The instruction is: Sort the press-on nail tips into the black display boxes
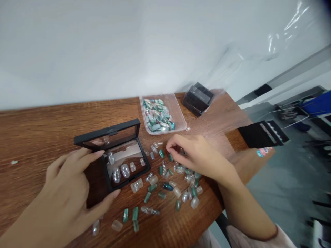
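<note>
My left hand (68,182) grips a black-framed display case (146,158) at its left side, fingers at the back and thumb at the front corner. The case's windowed lid (107,132) is raised. Inside lie several clear, shiny press-on nails (125,170) of different sizes. Over the loose green and clear press-on nails (152,187), right of the case, my right hand (196,155) has its fingers curled in. Its fingertips are bent close together beside a green nail (161,153); whatever they may hold is hidden.
Behind my right hand stands a clear plastic tub (179,115) holding many green and clear nails. Wrapped black boxes (198,98) sit at the wall, right of it. More black cases (261,134) are at the table's right edge. The wooden table (46,131) meets a pale wall.
</note>
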Demonstrator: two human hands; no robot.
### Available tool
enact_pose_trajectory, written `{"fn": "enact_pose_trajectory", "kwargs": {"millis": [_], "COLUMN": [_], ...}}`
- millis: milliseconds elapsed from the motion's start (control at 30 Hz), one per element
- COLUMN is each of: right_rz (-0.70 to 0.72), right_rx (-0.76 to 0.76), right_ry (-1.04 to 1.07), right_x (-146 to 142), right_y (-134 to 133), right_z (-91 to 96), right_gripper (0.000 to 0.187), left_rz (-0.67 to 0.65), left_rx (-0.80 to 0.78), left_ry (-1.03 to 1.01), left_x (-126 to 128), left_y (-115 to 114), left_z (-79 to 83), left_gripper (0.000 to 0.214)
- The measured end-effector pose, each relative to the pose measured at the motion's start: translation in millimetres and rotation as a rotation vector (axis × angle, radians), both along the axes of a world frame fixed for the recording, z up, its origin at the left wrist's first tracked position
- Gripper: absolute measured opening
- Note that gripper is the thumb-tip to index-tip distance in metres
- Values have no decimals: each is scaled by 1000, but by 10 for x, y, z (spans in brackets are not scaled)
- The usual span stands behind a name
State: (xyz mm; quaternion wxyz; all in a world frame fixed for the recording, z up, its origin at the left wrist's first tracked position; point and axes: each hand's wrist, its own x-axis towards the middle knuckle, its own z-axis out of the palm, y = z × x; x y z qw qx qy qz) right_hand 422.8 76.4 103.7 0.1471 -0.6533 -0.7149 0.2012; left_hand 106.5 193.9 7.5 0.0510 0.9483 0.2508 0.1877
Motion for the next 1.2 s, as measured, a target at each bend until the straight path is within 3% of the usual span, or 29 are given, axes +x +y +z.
{"fn": "enact_pose_trajectory", "kwargs": {"millis": [100,433,767,1000,1200], "right_rz": [27,124,-34,87,59], "right_rx": [17,-54,-43,-28,-10], "right_ry": [-19,16,-80,-64,-58], "right_x": [-3,105,89,68,40], "right_y": [46,71,54,66,75], "right_z": [-73,-46,-29,-141,-126], "right_gripper": [9,11,14,12,13], "left_rz": [-54,-51,-62,-68,-67], "left_rx": [99,65,78,85,81], "left_ry": [9,40,60,34,38], "left_x": [18,48,70,55,60], "left_y": [15,-32,-24,-28,-19], "left_z": [30,127,149,128,129], "left_gripper": [56,47,50,53,55]}}
